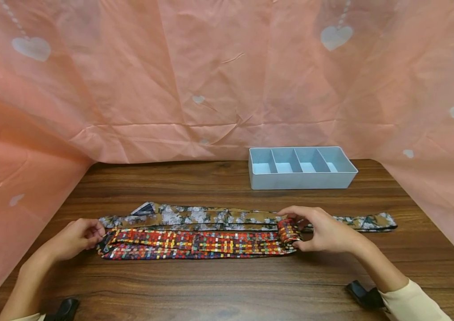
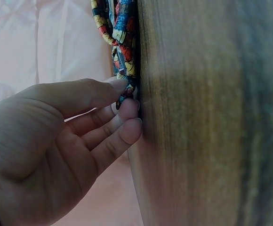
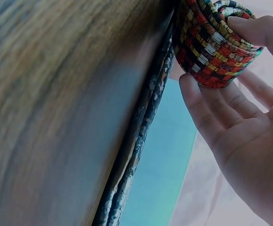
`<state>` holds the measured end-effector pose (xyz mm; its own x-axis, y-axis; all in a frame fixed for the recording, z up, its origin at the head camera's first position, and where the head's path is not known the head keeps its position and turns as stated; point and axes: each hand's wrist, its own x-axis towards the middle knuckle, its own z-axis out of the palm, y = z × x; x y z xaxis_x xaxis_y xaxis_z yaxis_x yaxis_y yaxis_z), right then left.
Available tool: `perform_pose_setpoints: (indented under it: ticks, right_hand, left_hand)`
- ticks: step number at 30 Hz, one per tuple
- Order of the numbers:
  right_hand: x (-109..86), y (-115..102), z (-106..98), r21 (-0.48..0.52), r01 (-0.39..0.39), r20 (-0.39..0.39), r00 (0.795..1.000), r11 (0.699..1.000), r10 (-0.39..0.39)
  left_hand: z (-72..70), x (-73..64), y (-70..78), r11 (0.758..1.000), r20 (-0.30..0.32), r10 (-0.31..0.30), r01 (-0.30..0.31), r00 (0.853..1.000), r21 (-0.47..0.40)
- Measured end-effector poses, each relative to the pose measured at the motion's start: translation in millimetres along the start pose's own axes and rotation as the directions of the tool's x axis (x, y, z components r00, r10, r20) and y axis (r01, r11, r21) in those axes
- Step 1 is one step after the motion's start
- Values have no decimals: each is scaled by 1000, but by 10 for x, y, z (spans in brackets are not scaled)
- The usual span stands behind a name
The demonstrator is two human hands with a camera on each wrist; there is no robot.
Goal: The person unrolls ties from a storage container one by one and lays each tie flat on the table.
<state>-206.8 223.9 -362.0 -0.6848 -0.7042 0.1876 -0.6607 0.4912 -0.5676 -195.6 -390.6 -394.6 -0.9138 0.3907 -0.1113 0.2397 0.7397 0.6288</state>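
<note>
A red, yellow and black checked necktie (image 1: 210,243) lies folded lengthwise across the table, its right end wound into a roll (image 1: 288,231). My right hand (image 1: 327,232) grips that roll between thumb and fingers; the right wrist view shows the coiled layers (image 3: 216,44) standing on edge. At the tie's left end, my left hand (image 1: 76,238) pinches the folded tip (image 2: 127,92) between thumb and fingertips, close over the wood. Just behind lies a brown floral necktie (image 1: 210,217), stretched out flat and partly hidden by my right hand.
A pale blue box (image 1: 303,180) with several compartments stands at the back right of the wooden table (image 1: 170,285). Peach fabric with white hearts (image 1: 210,89) hangs behind and along both sides. Dark straps (image 1: 365,295) sit near the wrists.
</note>
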Motion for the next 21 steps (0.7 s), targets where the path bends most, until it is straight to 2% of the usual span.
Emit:
perform_pose_setpoints:
  ticks: [3, 9, 16, 21]
  right_hand:
    - [-13, -3, -18, -5, 10, -8, 1000, 1000, -10]
    - [-39, 4, -63, 8, -19, -3, 1000, 1000, 19]
    - [-53, 4, -106, 74, -48, 1, 999, 996, 48]
    - [-64, 19, -114, 69, -59, 5, 998, 996, 59]
  left_hand:
    - [1, 11, 11, 1000, 0, -7, 7, 1000, 2]
    - [1, 19, 21, 1000, 7, -22, 22, 1000, 5]
    - [0, 11, 13, 1000, -3, -13, 13, 1000, 7]
    - [2, -2, 12, 1000, -8, -9, 9, 1000, 9]
